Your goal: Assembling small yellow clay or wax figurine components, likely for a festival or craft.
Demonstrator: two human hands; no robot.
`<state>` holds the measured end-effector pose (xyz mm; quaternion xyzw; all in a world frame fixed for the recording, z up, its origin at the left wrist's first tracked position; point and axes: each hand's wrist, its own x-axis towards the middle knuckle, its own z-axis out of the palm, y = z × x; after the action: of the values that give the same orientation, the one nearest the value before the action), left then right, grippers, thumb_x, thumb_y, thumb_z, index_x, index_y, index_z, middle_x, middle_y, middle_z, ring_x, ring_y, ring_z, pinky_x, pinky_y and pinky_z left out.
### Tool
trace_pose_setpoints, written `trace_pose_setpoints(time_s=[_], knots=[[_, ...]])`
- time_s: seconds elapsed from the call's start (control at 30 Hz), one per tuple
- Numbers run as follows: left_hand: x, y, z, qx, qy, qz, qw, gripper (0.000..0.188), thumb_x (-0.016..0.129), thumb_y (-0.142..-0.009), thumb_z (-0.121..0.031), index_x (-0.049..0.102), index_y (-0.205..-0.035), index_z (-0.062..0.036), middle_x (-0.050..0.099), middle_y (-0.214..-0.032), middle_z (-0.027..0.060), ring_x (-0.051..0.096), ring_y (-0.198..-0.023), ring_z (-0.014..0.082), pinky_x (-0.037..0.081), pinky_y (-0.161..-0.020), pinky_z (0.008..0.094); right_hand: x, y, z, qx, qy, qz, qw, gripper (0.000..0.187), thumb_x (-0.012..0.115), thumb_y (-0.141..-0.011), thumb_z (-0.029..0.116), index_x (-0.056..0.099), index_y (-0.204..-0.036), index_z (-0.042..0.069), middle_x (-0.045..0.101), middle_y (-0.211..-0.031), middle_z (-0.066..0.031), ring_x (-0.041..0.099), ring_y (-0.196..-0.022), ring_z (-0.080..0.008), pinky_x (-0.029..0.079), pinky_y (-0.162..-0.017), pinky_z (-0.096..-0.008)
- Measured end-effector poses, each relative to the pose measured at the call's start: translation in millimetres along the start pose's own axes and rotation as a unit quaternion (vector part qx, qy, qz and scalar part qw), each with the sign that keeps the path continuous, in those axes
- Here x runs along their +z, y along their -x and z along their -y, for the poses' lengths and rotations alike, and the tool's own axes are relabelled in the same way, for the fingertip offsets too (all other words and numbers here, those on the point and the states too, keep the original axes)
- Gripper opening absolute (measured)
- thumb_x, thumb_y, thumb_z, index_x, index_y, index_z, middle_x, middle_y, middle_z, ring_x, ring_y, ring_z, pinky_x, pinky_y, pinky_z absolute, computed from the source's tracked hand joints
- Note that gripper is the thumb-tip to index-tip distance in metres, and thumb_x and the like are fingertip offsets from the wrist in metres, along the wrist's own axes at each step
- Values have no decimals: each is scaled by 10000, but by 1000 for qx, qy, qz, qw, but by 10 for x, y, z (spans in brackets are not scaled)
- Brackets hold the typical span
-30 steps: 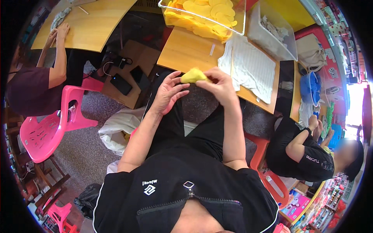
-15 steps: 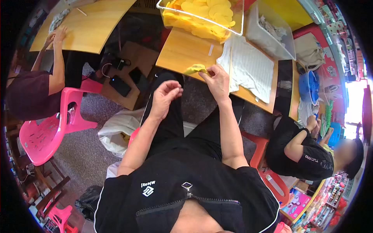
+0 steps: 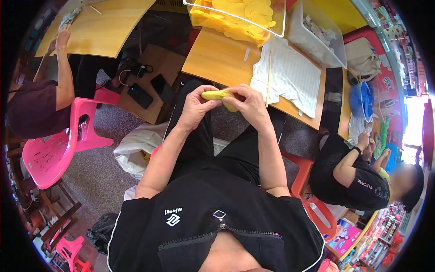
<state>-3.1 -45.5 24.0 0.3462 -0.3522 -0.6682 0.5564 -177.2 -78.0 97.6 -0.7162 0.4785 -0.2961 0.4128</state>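
Both of my hands hold one small yellow soft piece (image 3: 220, 95) above my lap, just in front of the wooden table's near edge (image 3: 213, 59). My left hand (image 3: 195, 105) pinches its left end and my right hand (image 3: 247, 103) grips its right end. Part of the piece is hidden by my fingers. A clear bin (image 3: 235, 18) full of similar yellow pieces stands at the back of the table. A white cloth (image 3: 287, 75) with a thin stick lying on it is spread to the right of my hands.
A second clear bin (image 3: 317, 36) of pale scraps sits at the back right. A seated person (image 3: 353, 177) is at my right, another person (image 3: 41, 99) at a second wooden table to my left. A pink plastic chair (image 3: 54, 149) and a white bag (image 3: 136, 149) stand at my left.
My right hand came back from the table edge with the yellow piece. My left hand rose from my lap and took hold of the piece's other end.
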Motion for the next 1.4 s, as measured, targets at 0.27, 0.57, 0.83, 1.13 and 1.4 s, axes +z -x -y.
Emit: trace_pose_setpoints(time_s=[0.27, 0.57, 0.83, 1.13, 1.4], knots=[[-109, 96, 13, -56, 21, -60, 996, 289, 598, -890, -96, 527, -1166, -46, 609, -1071, 79, 604, -962, 152, 501, -825, 278, -154, -416, -407, 89, -396, -11, 914, 108, 637, -829, 97, 664, -813, -6, 641, -747, -36, 596, -704, -117, 461, -635, -240], [-217, 247, 199, -99, 48, -87, 990, 191, 581, -907, -120, 567, -1075, -30, 631, -998, 78, 628, -870, 152, 515, -787, 279, -2, -472, -657, -29, 166, -192, 967, 165, 683, -807, 126, 676, -822, -38, 660, -739, -32, 627, -695, -139, 475, -637, -269], [55, 53, -55, -34, 124, -134, 983, 255, 602, -902, -149, 558, -1114, -15, 643, -969, 69, 636, -848, 143, 515, -779, 265, 113, -215, -418, 74, -212, -52, 973, 199, 673, -830, 134, 679, -923, -42, 657, -773, -10, 567, -690, -54, 448, -632, -198], [55, -13, -68, -12, 32, -59, 998, 198, 669, -840, -83, 606, -1014, -12, 639, -922, 54, 623, -783, 94, 543, -706, 232, 146, -30, -358, 117, -245, 10, 962, 211, 701, -815, 139, 673, -947, -23, 654, -797, -13, 573, -724, -61, 463, -669, -207], [37, 0, -17, 5, -43, -90, 995, 123, 661, -846, -93, 615, -932, -18, 633, -797, 42, 610, -653, 82, 517, -600, 204, 255, 50, -318, 108, -118, 6, 987, 256, 691, -838, 191, 654, -975, -23, 642, -793, -19, 555, -701, -58, 444, -636, -206]])
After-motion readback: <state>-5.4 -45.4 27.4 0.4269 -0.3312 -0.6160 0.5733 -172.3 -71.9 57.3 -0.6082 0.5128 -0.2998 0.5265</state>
